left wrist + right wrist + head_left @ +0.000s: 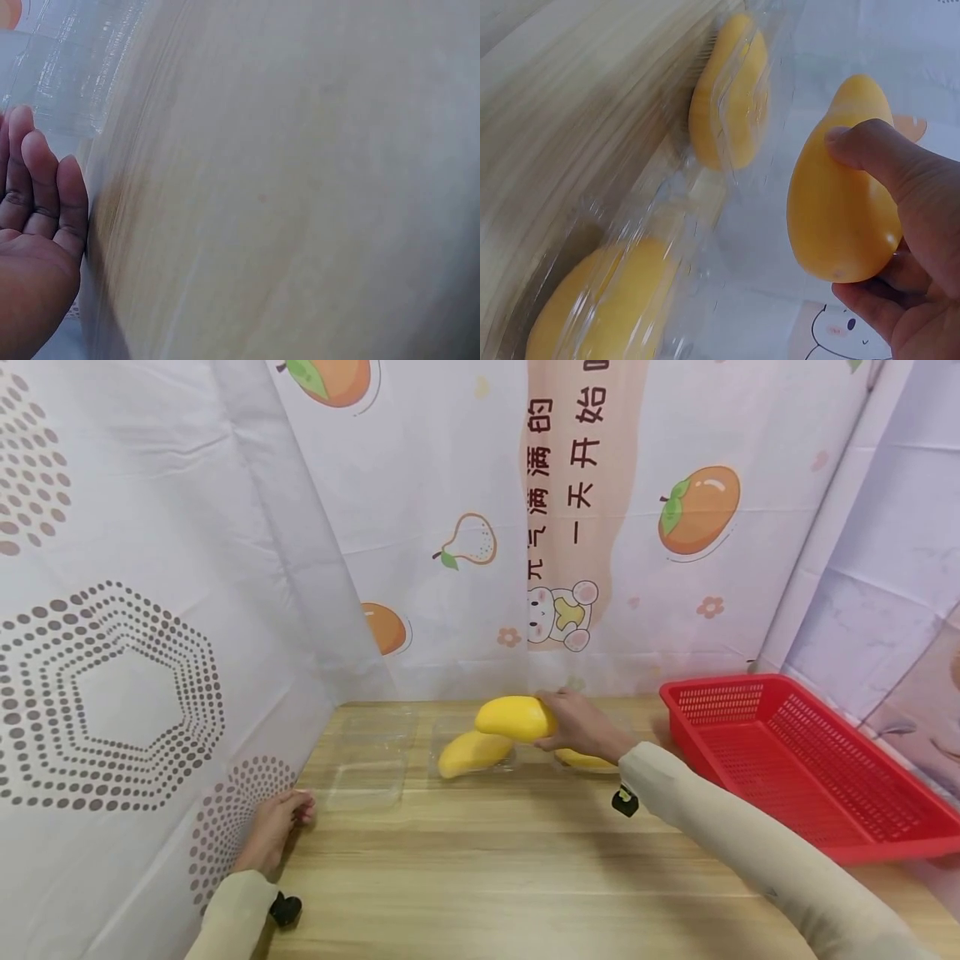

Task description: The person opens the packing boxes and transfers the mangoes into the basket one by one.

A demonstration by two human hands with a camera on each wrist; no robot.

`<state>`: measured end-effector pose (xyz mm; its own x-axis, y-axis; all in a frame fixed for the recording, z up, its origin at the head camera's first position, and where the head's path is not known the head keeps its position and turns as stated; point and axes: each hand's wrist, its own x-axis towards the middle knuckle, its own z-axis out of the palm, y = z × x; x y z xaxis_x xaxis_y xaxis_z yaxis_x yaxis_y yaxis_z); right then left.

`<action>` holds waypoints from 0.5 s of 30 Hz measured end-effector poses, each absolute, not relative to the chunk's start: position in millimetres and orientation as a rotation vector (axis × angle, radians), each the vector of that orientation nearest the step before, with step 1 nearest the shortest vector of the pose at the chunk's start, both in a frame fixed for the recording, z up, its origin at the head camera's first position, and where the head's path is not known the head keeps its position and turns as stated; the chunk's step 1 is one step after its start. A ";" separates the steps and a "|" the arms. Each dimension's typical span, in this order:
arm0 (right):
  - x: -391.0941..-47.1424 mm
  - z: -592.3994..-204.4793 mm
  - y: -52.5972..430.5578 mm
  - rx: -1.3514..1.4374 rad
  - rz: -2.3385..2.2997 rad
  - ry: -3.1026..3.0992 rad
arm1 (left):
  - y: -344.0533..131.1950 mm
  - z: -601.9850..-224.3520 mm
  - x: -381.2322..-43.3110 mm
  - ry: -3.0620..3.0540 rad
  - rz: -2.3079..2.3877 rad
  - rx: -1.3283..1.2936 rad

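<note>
My right hand (581, 724) grips a yellow mango (513, 717), raised above the row of transparent plastic boxes at the back of the table. In the right wrist view the thumb lies along one side of this mango (840, 210) and the fingers are behind and below it. Under it, a second mango (467, 757) lies in the middle box. A third mango (585, 762) sits in the right-hand box, partly hidden by the right hand and arm. My left hand (272, 827) rests at the table's left edge, fingers loosely bent, holding nothing, near the left transparent box (367, 781).
A red perforated plastic basket (795, 760) stands at the right of the wooden table (480, 877). Printed cloth (420, 485) hangs behind the table and along both sides.
</note>
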<state>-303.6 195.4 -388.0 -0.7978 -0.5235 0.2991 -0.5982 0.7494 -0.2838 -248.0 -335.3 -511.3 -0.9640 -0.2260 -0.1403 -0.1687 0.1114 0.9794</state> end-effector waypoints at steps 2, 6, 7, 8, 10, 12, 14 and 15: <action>-302.9 -387.7 199.3 0.883 0.555 -2.745 | -335.3 -511.9 -248.2 -2.306 -2.024 0.414; -301.4 -387.6 207.1 0.848 0.555 -2.757 | -335.5 -512.9 -248.4 -2.306 -2.027 0.412; -301.3 -388.0 209.2 0.839 0.553 -2.761 | -335.5 -512.8 -248.1 -2.310 -2.024 0.408; -300.9 -388.2 211.2 0.828 0.550 -2.766 | -335.4 -512.7 -247.6 -2.314 -2.019 0.402; -299.8 -388.0 214.8 0.809 0.544 -2.773 | -335.6 -513.0 -247.7 -2.320 -2.009 0.397; -298.6 -387.4 218.4 0.793 0.543 -2.779 | -335.3 -513.1 -247.6 -2.322 -2.001 0.397; -297.5 -386.5 221.9 0.776 0.559 -2.785 | -335.0 -513.4 -247.8 -2.322 -1.995 0.399; -297.2 -385.9 223.6 0.770 0.565 -2.790 | -334.9 -513.5 -247.9 -2.321 -1.995 0.397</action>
<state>-297.2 223.6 -385.9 -0.8464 -0.4528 0.2803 -0.5262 0.7922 -0.3093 -247.9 -334.9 -513.5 -0.9654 -0.2290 -0.1246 -0.1577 0.1321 0.9786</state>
